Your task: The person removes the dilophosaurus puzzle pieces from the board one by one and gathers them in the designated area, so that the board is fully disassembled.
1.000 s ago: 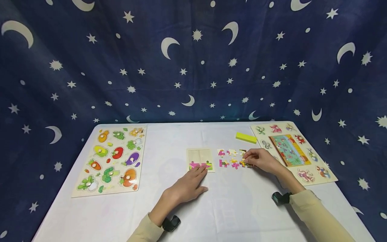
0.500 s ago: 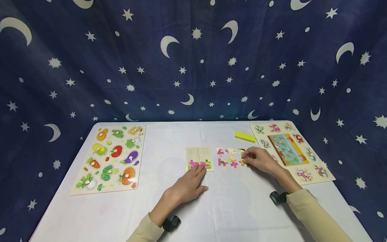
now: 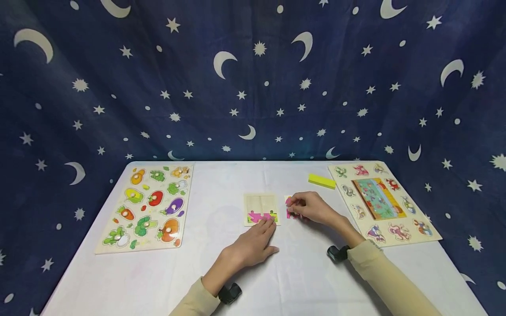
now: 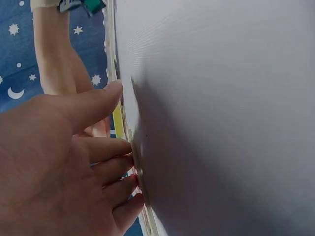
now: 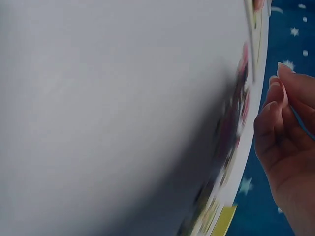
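Observation:
My left hand (image 3: 253,245) lies with fairly straight fingers, its fingertips resting at the near edge of a small square wooden puzzle tray (image 3: 261,196). Pink and green jigsaw pieces (image 3: 256,217) fill the tray's near row, and bare wood shows behind them. To the tray's right, my right hand (image 3: 314,208) hovers over the loose jigsaw pieces (image 3: 289,214) and covers most of them. In the right wrist view its thumb and fingers pinch a thin edge, seemingly a puzzle piece, mostly hidden. Those loose pieces look blurred there.
A vegetable peg board (image 3: 146,245) lies on the left of the white table (image 3: 213,184). On the right is a sea-animal board (image 3: 385,237), with a yellow block (image 3: 322,181) beside its far corner. A starry blue cloth (image 3: 253,105) hangs behind.
My right hand has moved left from the rightmost loose piece towards the tray, fingers still pinched. The left hand has drawn back slightly, uncovering more of the pink pieces.

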A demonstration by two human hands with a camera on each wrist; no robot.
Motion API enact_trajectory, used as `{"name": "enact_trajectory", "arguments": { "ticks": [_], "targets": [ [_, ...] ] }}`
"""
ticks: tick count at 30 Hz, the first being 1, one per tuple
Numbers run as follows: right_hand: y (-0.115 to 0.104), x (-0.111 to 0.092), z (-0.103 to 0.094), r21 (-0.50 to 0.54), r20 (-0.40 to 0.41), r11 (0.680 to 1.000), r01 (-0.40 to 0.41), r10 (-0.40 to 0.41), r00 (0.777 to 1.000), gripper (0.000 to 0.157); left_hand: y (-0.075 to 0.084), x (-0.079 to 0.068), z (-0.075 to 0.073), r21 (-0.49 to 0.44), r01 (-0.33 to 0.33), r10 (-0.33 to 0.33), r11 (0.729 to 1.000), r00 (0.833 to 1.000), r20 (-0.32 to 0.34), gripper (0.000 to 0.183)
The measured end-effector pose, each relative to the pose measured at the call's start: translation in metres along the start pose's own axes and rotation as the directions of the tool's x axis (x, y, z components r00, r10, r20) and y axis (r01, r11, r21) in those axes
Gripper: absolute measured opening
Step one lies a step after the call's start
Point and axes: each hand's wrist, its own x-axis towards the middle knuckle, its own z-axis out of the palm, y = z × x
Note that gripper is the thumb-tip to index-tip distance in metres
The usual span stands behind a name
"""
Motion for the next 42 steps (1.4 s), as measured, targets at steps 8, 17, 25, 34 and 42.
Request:
{"name": "enact_trajectory", "arguments": {
  "ticks": [8,17,25,34,42],
  "targets": [
    [-0.027,0.035,0.030,-0.034,0.117,0.989,0.142,-0.138,0.984,0.009,0.000,-0.001,0.004,0.038,-0.004,0.004,0.999,1.000,0.002,0.069],
    [-0.048,0.061,0.052,-0.104,0.192,0.976,0.189,-0.167,0.967,0.007,-0.006,0.001,-0.001,0.078,-0.071,0.070,0.994,0.997,0.014,0.070],
    [-0.054,0.067,0.059,-0.075,0.216,0.989,0.124,-0.106,0.971,0.007,-0.010,-0.001,-0.003,0.019,-0.056,0.055,0.998,0.997,0.056,0.070],
    [-0.054,0.066,0.059,0.083,0.241,0.996,0.019,-0.039,0.970,0.010,-0.010,0.000,-0.001,-0.013,-0.041,0.042,0.999,0.997,0.070,0.069],
    [-0.053,0.061,0.044,0.123,0.152,0.992,0.010,-0.029,0.988,0.015,-0.007,0.000,0.001,0.029,-0.021,0.019,0.999,0.998,0.056,0.069]
  ]
}}
